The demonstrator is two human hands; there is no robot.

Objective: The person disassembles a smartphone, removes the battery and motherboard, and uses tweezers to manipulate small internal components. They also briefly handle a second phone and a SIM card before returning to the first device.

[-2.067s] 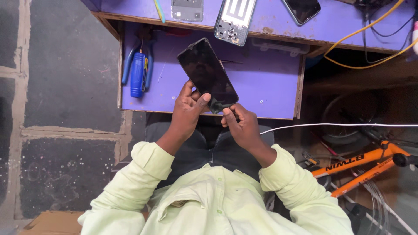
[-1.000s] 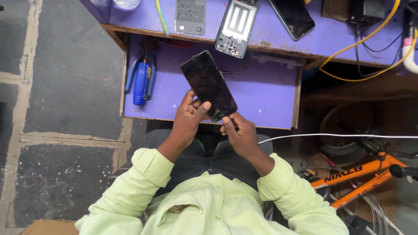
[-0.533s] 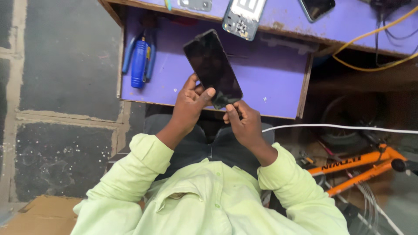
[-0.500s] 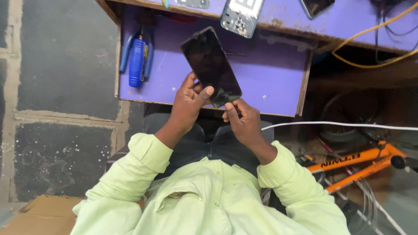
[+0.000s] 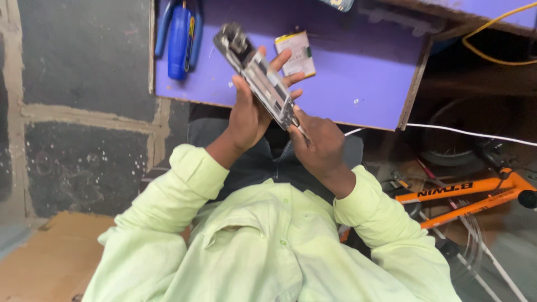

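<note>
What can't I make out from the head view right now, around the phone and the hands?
- Opened phone: blurred by motion, so its inner parts are unreadable.
- Right hand: touches the phone's lower end; any tool is too small and hidden by the fingers.
- Left hand: its palm is behind the phone.
- Blue tool: cut off by the top edge.
- Yellow cable: runs out of frame.

Purple wooden table (image 5: 358, 72) over grey stone-slab floor (image 5: 78, 61), orange bicycle frame (image 5: 464, 196) alongside.
</note>
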